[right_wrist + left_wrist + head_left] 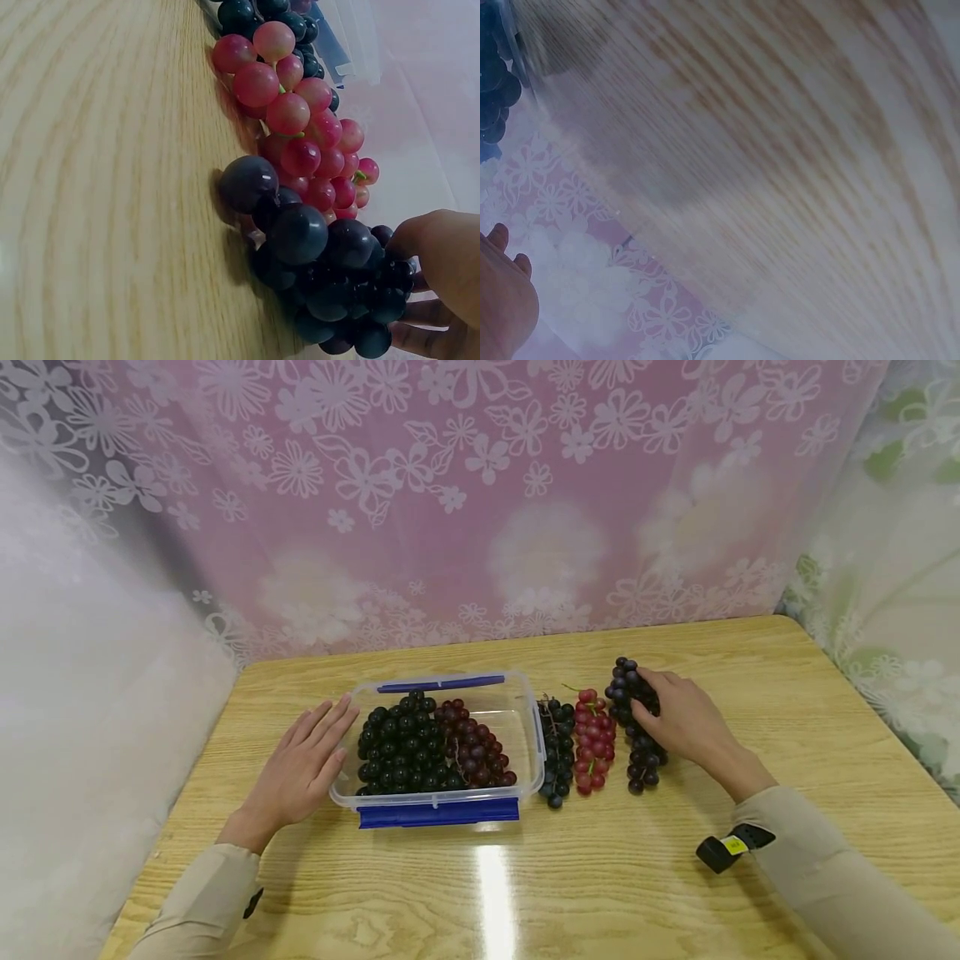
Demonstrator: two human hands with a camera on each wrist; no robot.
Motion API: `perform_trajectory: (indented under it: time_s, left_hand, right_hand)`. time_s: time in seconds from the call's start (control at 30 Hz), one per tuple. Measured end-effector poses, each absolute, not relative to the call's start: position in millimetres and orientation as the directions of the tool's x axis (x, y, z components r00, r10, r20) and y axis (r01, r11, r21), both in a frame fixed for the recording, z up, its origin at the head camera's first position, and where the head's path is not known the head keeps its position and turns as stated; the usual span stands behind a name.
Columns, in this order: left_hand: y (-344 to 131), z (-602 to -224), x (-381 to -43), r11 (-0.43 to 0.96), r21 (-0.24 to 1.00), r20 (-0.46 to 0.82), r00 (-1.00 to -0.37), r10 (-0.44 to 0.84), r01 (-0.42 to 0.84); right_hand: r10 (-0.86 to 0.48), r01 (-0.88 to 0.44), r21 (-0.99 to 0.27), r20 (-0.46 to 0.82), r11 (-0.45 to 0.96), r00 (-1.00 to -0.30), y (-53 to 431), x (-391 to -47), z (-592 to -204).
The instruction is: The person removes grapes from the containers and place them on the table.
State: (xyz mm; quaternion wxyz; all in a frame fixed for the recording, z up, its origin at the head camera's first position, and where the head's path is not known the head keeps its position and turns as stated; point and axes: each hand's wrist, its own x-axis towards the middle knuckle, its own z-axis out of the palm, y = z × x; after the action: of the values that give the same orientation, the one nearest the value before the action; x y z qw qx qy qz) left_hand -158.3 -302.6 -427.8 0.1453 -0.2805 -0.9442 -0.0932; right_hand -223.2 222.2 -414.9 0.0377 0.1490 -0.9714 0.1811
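Observation:
My left hand [306, 766] lies with straight fingers along the left rim of a clear plastic box [529, 710] with blue side clips. Inside that box a bunch of black grapes [401, 743] fills the left part, and a bunch of dark red grapes [480, 747] lies beside it. At the right, my right hand [686, 714] grips a bunch of dark purple grapes [643, 743], thumb on one side and fingers on the other. In the right wrist view those dark grapes [330, 289] sit low over the wood, the fingers curving round their far end.
Between the box and my right hand lie a bunch of pink-red grapes [594, 739] and another bunch of black grapes [557, 752], close to the box wall. Everything stands on a wooden table [600, 877]. A pink floral curtain [450, 527] hangs behind its back edge.

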Motion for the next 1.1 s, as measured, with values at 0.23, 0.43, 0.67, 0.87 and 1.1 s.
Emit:
perform_trajectory:
  time_s: [0.23,0.43,0.67,0.87,1.1]
  left_hand:
    - [-302.3,-426.6,-158.2,0.824,0.092,0.326,-0.799,0.505,0.559]
    - [-302.3,-426.4,-157.8,0.823,0.089,0.327,-0.797,0.507,0.560]
    - [-302.5,-426.6,-156.5,0.829,0.094,0.313,-0.806,0.502,0.552]
    - [-303.0,-426.8,-156.3,0.830,0.088,0.309,-0.807,0.504,0.551]
    - [-302.4,-425.9,-157.2,0.829,0.087,0.307,-0.807,0.505,0.552]
  right_hand:
    - [-0.274,-0.296,-0.371,0.110,0.880,-0.955,223.8,-222.5,-413.7]
    - [-0.283,-0.306,-0.386,0.117,0.870,-0.952,225.2,-220.3,-413.6]
    - [-0.283,-0.304,-0.400,0.113,0.865,-0.953,231.2,-218.8,-415.0]
    - [-0.307,-0.349,-0.403,0.168,0.846,-0.937,239.9,-220.2,-409.3]
    - [-0.326,-0.370,-0.327,0.183,0.870,-0.927,250.9,-220.0,-405.5]
